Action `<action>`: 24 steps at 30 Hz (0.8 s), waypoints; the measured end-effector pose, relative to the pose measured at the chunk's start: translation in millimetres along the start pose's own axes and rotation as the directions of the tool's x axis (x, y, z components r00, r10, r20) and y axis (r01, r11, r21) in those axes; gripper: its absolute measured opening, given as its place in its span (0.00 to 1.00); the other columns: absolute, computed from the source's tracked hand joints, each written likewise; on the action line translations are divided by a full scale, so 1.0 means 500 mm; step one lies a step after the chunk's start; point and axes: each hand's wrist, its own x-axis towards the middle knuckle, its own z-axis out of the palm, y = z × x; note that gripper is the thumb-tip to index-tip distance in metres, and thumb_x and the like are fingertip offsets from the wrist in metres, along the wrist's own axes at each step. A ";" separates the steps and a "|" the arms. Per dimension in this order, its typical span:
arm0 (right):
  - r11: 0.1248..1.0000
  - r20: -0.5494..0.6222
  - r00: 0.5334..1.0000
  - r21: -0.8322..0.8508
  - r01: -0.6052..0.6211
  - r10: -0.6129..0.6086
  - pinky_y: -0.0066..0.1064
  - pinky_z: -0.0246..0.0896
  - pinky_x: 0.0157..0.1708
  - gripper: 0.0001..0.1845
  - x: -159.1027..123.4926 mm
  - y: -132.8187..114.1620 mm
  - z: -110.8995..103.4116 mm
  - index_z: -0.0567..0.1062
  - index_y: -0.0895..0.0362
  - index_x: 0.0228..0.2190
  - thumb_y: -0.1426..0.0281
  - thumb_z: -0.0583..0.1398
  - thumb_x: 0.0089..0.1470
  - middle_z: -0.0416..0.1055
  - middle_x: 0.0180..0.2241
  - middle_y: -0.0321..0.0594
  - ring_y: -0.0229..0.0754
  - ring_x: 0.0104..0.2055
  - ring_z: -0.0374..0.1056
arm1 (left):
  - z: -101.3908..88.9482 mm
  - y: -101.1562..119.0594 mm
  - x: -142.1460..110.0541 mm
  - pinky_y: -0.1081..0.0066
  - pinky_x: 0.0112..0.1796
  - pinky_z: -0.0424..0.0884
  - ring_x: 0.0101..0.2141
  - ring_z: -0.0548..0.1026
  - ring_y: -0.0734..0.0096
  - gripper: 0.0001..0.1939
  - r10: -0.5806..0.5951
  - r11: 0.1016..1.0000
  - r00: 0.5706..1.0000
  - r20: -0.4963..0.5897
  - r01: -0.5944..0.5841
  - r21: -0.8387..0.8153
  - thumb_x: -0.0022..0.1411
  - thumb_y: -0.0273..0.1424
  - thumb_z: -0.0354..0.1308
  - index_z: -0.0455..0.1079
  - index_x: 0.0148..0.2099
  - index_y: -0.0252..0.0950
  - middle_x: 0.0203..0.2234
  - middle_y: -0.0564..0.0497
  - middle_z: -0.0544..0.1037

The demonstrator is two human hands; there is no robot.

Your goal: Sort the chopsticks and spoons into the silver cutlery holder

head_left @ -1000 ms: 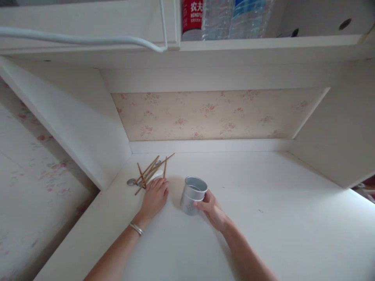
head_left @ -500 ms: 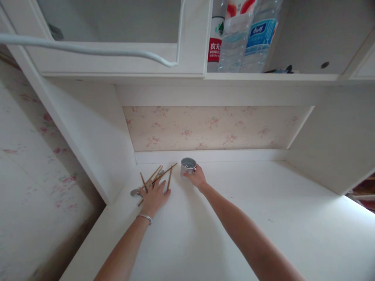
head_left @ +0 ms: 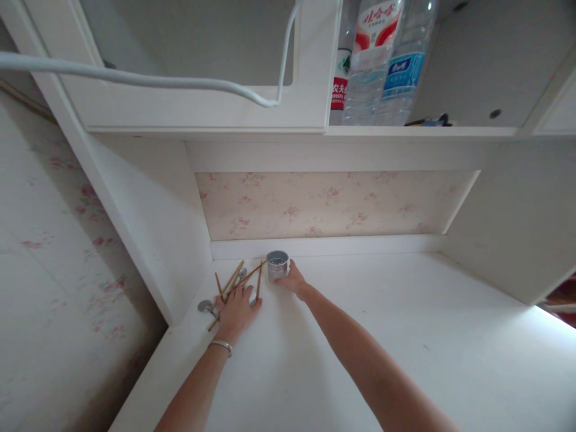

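A small metal cup (head_left: 276, 264) with holes in its bottom stands upright near the back of the white desk (head_left: 360, 336). My right hand (head_left: 292, 280) is wrapped round its right side. My left hand (head_left: 236, 309), with a silver bracelet at the wrist, lies flat with fingers spread on a loose pile of wooden chopsticks (head_left: 240, 277) at the desk's back left corner. A metal spoon (head_left: 206, 306) lies among the chopsticks, partly under my fingers.
A white side panel (head_left: 148, 216) walls in the desk's left; another panel (head_left: 517, 210) closes the right. Floral paper (head_left: 333, 203) covers the back wall. On the shelf above stand water bottles (head_left: 382, 60). A white cable (head_left: 135, 78) hangs across the upper cabinet.
My right hand has carried the metal cup from the middle of the desk to the back, beside the chopsticks. My left hand stayed on the chopsticks. The view tilted up.
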 end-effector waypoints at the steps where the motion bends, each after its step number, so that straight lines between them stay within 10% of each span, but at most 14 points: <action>1: 0.999 0.007 1.000 0.025 -0.025 0.024 0.43 0.60 0.51 0.55 -0.012 0.007 -0.010 0.57 0.59 0.60 0.69 0.72 0.30 0.63 0.57 0.55 0.57 0.57 0.62 | -0.002 -0.001 0.002 0.30 0.55 0.46 0.55 0.67 0.46 0.24 -0.005 1.000 1.000 0.013 0.005 0.008 0.63 0.45 0.49 0.66 0.58 0.43 0.56 0.39 0.69; 14: 0.877 -0.010 1.000 0.481 -0.003 0.009 0.34 0.63 0.33 0.26 -0.331 0.146 -0.163 0.64 0.50 0.48 0.64 0.63 0.47 0.68 0.38 0.36 0.39 0.30 0.68 | -0.008 -0.016 0.034 0.53 0.58 0.55 0.58 0.64 0.54 0.24 0.028 0.999 1.000 0.007 -0.029 0.034 0.64 0.44 0.50 0.67 0.58 0.41 0.58 0.42 0.67; 19: 0.871 0.043 0.997 0.489 0.034 -0.063 0.29 0.58 0.25 0.24 -0.362 0.158 -0.170 0.67 0.53 0.45 0.60 0.66 0.47 0.67 0.30 0.32 0.36 0.23 0.62 | -0.035 0.000 0.052 0.54 0.58 0.55 0.54 0.67 0.52 0.19 0.025 0.995 0.994 -0.104 -0.035 -0.091 0.63 0.43 0.51 0.72 0.51 0.39 0.51 0.41 0.72; 24: 0.898 0.138 0.990 0.438 -0.042 -0.020 0.28 0.52 0.22 0.23 -0.359 0.133 -0.179 0.71 0.55 0.39 0.52 0.63 0.49 0.64 0.24 0.30 0.34 0.21 0.58 | -0.041 0.107 -0.018 0.62 0.52 0.63 0.46 0.71 0.60 0.15 0.127 0.923 0.985 -0.119 -0.162 -0.349 0.63 0.40 0.51 0.71 0.45 0.37 0.42 0.45 0.76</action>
